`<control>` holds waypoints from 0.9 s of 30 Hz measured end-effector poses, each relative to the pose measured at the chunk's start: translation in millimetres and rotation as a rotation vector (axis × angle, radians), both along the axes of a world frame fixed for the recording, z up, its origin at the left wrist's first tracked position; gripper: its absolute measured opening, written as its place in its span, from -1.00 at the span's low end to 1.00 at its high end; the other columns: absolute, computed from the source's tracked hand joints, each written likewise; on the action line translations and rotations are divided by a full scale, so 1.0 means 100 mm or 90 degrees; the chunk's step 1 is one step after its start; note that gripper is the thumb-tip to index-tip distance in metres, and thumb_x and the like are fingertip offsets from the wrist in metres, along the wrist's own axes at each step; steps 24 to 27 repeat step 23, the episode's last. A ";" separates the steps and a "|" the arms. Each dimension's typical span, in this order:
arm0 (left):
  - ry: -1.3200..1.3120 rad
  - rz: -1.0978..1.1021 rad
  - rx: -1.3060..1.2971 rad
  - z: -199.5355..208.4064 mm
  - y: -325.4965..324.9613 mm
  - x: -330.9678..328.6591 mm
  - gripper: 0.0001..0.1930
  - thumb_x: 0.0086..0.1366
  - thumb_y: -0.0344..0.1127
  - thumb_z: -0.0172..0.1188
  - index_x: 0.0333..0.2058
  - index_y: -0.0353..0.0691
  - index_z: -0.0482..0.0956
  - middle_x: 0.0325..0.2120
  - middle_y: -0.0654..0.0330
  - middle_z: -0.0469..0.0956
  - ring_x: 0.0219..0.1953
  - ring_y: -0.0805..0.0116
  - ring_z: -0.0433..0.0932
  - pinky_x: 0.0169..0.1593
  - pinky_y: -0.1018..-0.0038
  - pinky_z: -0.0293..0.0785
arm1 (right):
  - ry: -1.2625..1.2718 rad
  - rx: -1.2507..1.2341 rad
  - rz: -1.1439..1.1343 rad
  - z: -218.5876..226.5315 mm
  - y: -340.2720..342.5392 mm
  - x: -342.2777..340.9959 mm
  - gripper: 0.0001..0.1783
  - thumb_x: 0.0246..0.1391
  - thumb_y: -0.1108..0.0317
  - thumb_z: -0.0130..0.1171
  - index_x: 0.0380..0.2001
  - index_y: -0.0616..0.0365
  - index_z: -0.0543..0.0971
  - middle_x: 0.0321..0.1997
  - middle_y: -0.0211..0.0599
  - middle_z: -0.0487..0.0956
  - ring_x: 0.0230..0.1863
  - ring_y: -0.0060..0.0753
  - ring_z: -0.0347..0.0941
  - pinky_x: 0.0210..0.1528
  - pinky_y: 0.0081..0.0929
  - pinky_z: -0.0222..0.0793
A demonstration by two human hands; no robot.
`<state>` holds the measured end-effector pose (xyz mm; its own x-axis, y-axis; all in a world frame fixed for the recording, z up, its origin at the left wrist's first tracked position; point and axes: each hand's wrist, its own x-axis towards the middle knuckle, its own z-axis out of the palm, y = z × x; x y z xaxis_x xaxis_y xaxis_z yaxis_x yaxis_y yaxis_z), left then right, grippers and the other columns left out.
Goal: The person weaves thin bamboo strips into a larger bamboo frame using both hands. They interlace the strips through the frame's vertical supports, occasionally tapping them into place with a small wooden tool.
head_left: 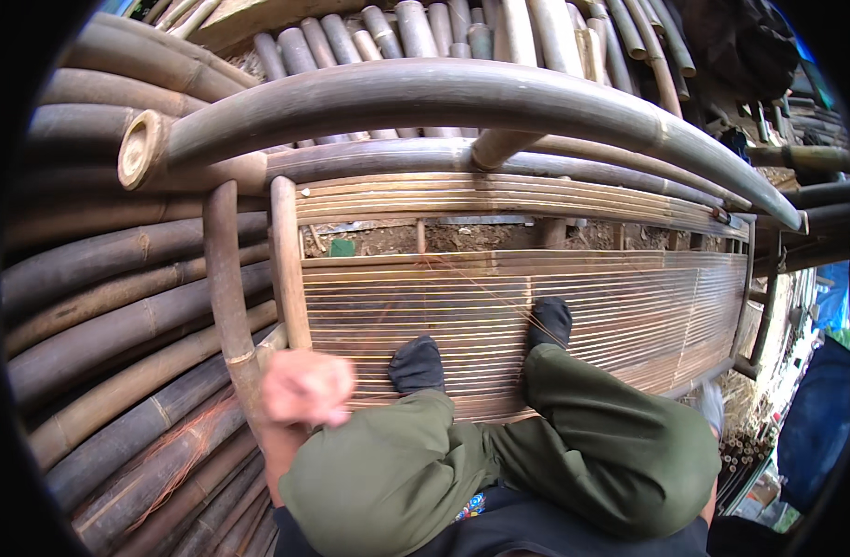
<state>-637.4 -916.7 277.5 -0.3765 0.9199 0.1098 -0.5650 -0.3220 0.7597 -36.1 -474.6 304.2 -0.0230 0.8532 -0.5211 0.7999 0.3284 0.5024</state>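
My left hand [306,386] is raised beside my left knee, near the left post [290,260] of a bamboo frame. It is smeared by motion and looks bunched, but its fingers and anything in them are unclear. At the outer side of my right knee, a greyish patch [710,405] above a strip of forearm may be my right hand; the knee hides most of it. Thin bamboo slats [629,316] lie in rows across the frame under my dark-socked feet [416,365]. A thin reddish string [481,286] runs slantwise over the slats toward my right foot.
A thick bamboo pole [425,93] crosses the far side, above a narrow slatted strip [499,198]. Stacked bamboo poles [128,297] fill the left, with loose reddish strings [179,450] on them. More cut poles [416,32] lie beyond. Blue sheeting [819,418] is at the right.
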 end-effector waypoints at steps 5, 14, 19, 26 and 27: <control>0.223 0.154 -0.109 0.69 0.18 -0.43 -0.74 0.29 -0.29 0.27 -0.53 -0.32 0.55 -0.62 0.13 0.54 -0.63 0.41 0.42 -0.57 0.51 0.27 | 0.526 -0.040 0.478 -0.65 -0.13 -2.83 -0.40 -0.02 0.57 0.07 0.17 0.07 0.46 0.21 -0.08 0.45 0.29 -0.02 0.31 0.35 -0.21 0.21; 0.107 0.480 -0.018 1.03 -0.89 -0.56 -0.90 0.39 -0.40 0.08 -0.36 -0.20 0.46 -0.62 0.39 0.24 -0.48 0.53 0.25 -0.30 0.51 0.21 | 0.433 0.040 0.677 -1.60 0.23 -3.78 -0.86 -0.03 0.29 0.14 -0.47 0.06 0.64 -0.33 -0.14 0.55 -0.22 -0.04 0.48 -0.16 -0.13 0.35; 0.067 0.592 0.202 1.77 -1.04 -0.72 -0.87 0.22 -0.63 0.09 -0.42 -0.24 0.40 -0.68 0.35 0.21 -0.52 0.51 0.25 -0.27 0.49 0.19 | 0.808 -0.271 0.368 -1.15 0.44 -3.51 -0.75 0.09 0.20 0.26 -0.31 0.17 0.65 -0.30 -0.14 0.56 -0.19 -0.09 0.53 -0.07 -0.17 0.47; 0.254 0.601 -0.039 1.95 -1.16 -1.02 -0.91 0.42 -0.46 0.02 -0.29 -0.33 0.43 -0.52 0.31 0.26 -0.43 0.50 0.24 -0.18 0.46 0.23 | 1.018 -0.247 -0.369 0.05 0.86 -2.73 -0.72 0.17 0.28 0.22 -0.09 0.16 0.55 -0.25 -0.31 0.49 -0.28 -0.40 0.49 -0.19 -0.42 0.54; 0.254 0.601 -0.039 1.95 -1.16 -1.02 -0.91 0.42 -0.46 0.02 -0.29 -0.33 0.43 -0.52 0.31 0.26 -0.43 0.50 0.24 -0.18 0.46 0.23 | 1.018 -0.247 -0.369 0.05 0.86 -2.73 -0.72 0.17 0.28 0.22 -0.09 0.16 0.55 -0.25 -0.31 0.49 -0.28 -0.40 0.49 -0.19 -0.42 0.54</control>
